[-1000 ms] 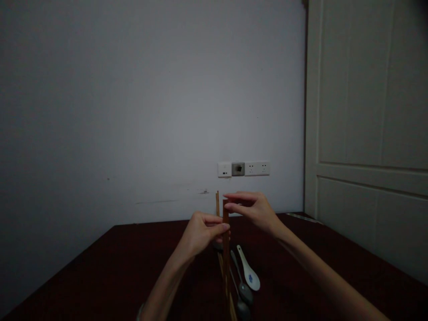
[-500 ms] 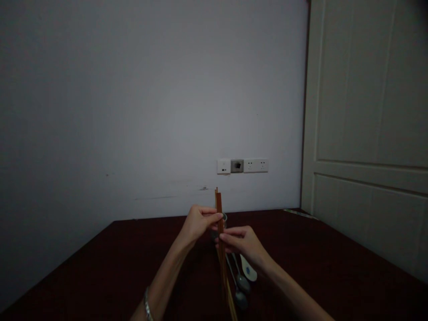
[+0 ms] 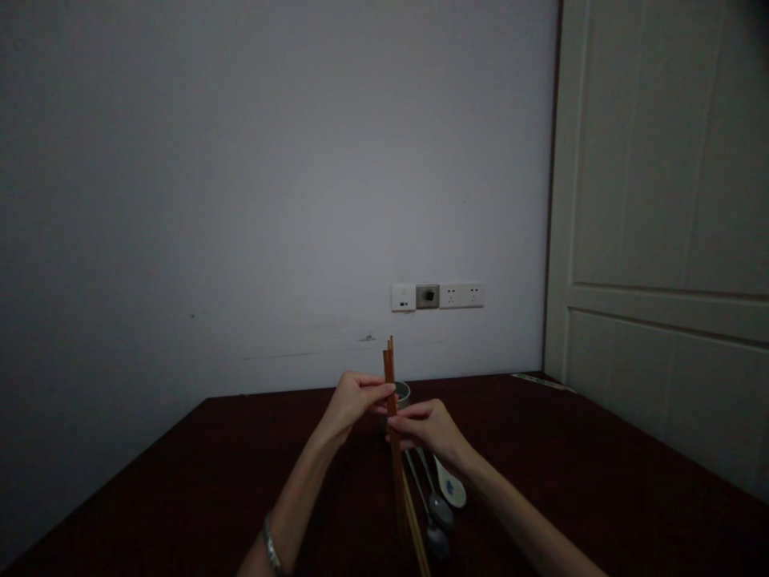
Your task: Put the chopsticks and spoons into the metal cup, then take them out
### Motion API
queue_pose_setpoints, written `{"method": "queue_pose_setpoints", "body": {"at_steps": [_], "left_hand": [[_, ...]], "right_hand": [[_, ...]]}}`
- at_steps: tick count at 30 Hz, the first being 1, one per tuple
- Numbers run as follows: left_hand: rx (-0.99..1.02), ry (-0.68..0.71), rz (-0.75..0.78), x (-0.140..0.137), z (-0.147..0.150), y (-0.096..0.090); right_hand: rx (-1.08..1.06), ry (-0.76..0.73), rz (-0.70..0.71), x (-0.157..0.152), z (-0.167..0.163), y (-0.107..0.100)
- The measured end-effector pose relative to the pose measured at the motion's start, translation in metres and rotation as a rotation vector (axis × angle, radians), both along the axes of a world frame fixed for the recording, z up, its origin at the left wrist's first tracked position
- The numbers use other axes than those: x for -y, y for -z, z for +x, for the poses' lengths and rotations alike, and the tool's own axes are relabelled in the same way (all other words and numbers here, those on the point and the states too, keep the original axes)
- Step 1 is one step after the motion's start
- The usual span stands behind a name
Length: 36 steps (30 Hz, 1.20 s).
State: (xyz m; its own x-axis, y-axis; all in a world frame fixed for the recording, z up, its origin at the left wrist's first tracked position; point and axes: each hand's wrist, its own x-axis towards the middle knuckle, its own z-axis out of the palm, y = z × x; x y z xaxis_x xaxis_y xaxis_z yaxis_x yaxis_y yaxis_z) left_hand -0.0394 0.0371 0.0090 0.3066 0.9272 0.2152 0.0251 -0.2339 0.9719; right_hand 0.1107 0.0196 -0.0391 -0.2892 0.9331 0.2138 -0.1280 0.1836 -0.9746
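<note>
A bundle of wooden chopsticks [image 3: 392,377] stands nearly upright over the dark red table [image 3: 180,489], tips resting low near the front. My left hand [image 3: 354,401] pinches the bundle near its top. My right hand [image 3: 428,429] grips it just below, fingers closed round the sticks. Behind the hands a small grey cup [image 3: 401,393] is partly hidden. Two metal spoons [image 3: 437,521] and a white ceramic spoon [image 3: 452,486] with a blue mark lie on the table beside the chopsticks' lower ends.
A pale wall with a row of sockets [image 3: 437,296] stands behind the table. A white panelled door [image 3: 661,240] is at the right. A bracelet [image 3: 270,549] is on my left wrist. The room is dim.
My right hand dropped from above the chopstick tops to a grip below my left hand. The bundle has been gathered together and shifted slightly left.
</note>
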Motion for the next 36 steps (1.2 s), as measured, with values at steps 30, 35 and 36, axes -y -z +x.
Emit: {"method": "queue_pose_setpoints", "body": {"at_steps": [30, 35, 36], "left_hand": [[0.141, -0.105, -0.147, -0.031, -0.03, 0.006], [0.151, -0.072, -0.136, -0.036, -0.032, 0.011], [0.15, -0.07, -0.135, -0.036, -0.032, 0.011]], "right_hand": [[-0.065, 0.538, 0.181, -0.198, 0.023, -0.014], [0.025, 0.586, 0.138, -0.204, 0.018, 0.021], [0.038, 0.589, 0.13, -0.204, 0.017, 0.027]]}}
